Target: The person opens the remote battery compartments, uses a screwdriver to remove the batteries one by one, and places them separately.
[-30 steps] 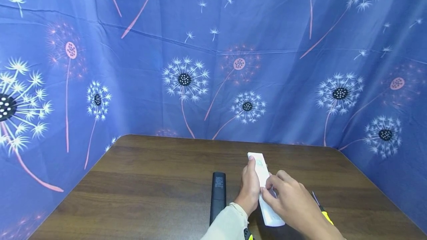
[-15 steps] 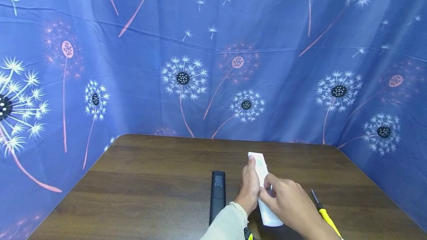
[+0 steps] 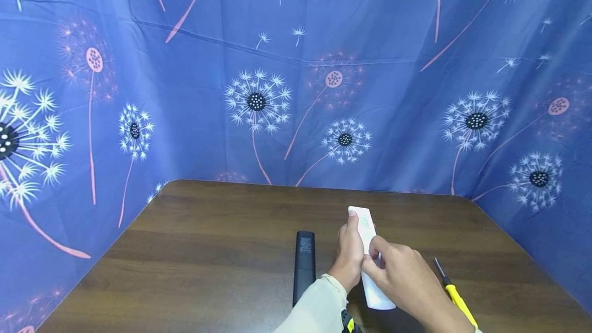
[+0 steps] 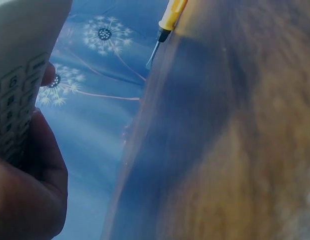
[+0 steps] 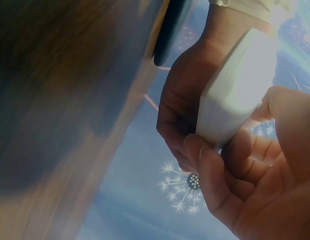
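A white remote control is held above the table, its labelled back facing up in the head view. My left hand grips it from the left, with the thumb along the side near the far end. My right hand pinches at the middle of the back with thumb and index finger, hiding that spot. In the right wrist view, other right-hand fingers curl at the underside of the white casing. Number keys show on the opposite face in the left wrist view.
A black remote control lies on the wooden table left of the left forearm. To the right of the right forearm is a yellow-handled screwdriver, its tip pointing away. Blue dandelion-print cloth hangs around the table's far and side edges.
The right forearm has shifted slightly left, uncovering more of the screwdriver. Both hands stay on the white remote control, and the head view has tilted a little.
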`<state>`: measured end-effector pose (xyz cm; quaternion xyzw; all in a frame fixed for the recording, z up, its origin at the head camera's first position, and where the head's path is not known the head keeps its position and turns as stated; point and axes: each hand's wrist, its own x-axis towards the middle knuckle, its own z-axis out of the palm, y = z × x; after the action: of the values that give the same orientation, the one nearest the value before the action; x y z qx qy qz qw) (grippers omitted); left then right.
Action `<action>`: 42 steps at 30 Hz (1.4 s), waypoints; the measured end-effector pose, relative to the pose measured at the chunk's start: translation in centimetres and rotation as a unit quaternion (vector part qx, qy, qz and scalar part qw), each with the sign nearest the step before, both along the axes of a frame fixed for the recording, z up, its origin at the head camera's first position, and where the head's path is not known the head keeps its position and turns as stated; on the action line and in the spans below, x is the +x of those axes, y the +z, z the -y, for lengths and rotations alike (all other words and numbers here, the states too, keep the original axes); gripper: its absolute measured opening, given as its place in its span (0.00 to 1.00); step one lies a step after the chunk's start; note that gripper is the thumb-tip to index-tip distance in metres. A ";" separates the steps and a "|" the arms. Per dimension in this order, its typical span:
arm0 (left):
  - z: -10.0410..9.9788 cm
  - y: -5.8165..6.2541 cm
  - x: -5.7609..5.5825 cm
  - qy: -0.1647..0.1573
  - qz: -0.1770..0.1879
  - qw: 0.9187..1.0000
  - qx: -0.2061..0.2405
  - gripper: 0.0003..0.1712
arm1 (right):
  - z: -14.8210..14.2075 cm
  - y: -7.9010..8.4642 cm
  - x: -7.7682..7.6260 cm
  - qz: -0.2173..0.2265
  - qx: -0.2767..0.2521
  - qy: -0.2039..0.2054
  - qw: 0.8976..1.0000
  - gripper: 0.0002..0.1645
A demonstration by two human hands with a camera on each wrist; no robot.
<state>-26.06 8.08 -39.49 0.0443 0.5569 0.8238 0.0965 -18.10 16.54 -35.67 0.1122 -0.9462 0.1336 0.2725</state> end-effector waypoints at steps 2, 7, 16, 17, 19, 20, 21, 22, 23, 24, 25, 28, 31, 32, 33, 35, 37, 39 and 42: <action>-0.1 0.3 0.0 0.002 0.002 1.000 0.005 0.36 | 0.0 0.1 -0.1 0.009 0.001 -0.005 1.000 0.13; -0.2 0.3 0.0 0.001 0.015 1.000 0.018 0.37 | 0.0 0.1 -0.1 0.024 -0.001 -0.007 1.000 0.12; -0.5 0.0 0.0 0.001 -0.004 0.999 0.049 0.36 | -0.1 -0.3 0.0 -0.014 0.003 0.004 1.000 0.16; -0.5 -0.1 0.0 0.000 -0.006 0.998 0.055 0.36 | 0.0 -0.4 0.0 -0.017 0.004 0.005 1.000 0.16; -0.3 -0.1 0.0 -0.002 -0.004 0.998 0.057 0.36 | 0.1 -0.4 0.0 -0.022 0.008 0.008 1.000 0.16; -0.3 -0.2 -0.1 -0.003 -0.004 0.998 0.059 0.36 | 0.2 -0.5 0.0 -0.025 0.009 0.010 1.000 0.16; -0.2 -0.2 0.0 -0.001 -0.004 0.998 0.057 0.36 | 0.2 -0.5 -0.1 -0.029 0.012 0.011 0.999 0.16; -0.2 -0.2 0.0 0.000 -0.003 0.998 0.058 0.35 | 0.2 -0.6 -0.1 -0.032 0.013 0.012 0.999 0.16; -0.2 -0.3 0.0 0.000 -0.002 0.998 0.056 0.35 | 0.2 -0.6 0.0 -0.034 0.012 0.011 0.999 0.16; -0.2 -0.3 0.1 0.000 -0.003 0.999 0.052 0.35 | 0.2 -0.6 0.1 -0.035 0.010 0.011 0.999 0.17; -0.3 -0.3 0.1 0.000 -0.005 0.999 0.052 0.36 | 0.1 -0.7 0.2 -0.036 0.009 0.010 0.999 0.17; -0.3 -0.5 0.1 -0.001 -0.012 0.999 0.046 0.37 | 0.1 -0.7 0.3 -0.034 0.006 0.008 0.999 0.16; -0.1 -0.5 -0.1 0.002 -0.018 0.999 0.045 0.39 | 0.3 -0.6 0.2 -0.025 0.003 0.006 1.000 0.14; 0.0 -0.6 -0.1 0.002 -0.018 0.999 0.044 0.39 | 0.4 -0.5 0.1 -0.021 0.001 0.004 1.000 0.13; 0.0 -0.5 -0.1 0.001 -0.020 0.999 0.044 0.39 | 0.4 -0.5 0.1 -0.017 0.000 0.000 1.000 0.12; -0.1 -0.5 -0.1 0.002 -0.017 0.999 0.040 0.39 | 0.4 -0.4 0.2 -0.004 -0.005 -0.013 1.000 0.11; -0.2 -0.6 0.0 0.001 -0.013 0.999 0.033 0.38 | 0.3 -0.3 0.4 0.005 -0.002 -0.025 1.000 0.10; -0.4 -0.6 0.1 -0.002 -0.014 0.999 0.031 0.37 | 0.0 -0.3 0.6 0.008 0.005 -0.034 0.999 0.11; -0.7 -0.6 0.1 -0.004 -0.017 1.000 0.020 0.37 | -0.3 -0.1 0.7 -0.002 0.016 -0.040 0.999 0.13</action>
<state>-25.91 8.83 -40.12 0.0620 0.5418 0.8335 0.0894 -17.37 16.82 -35.77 0.0785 -0.9514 0.1071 0.2780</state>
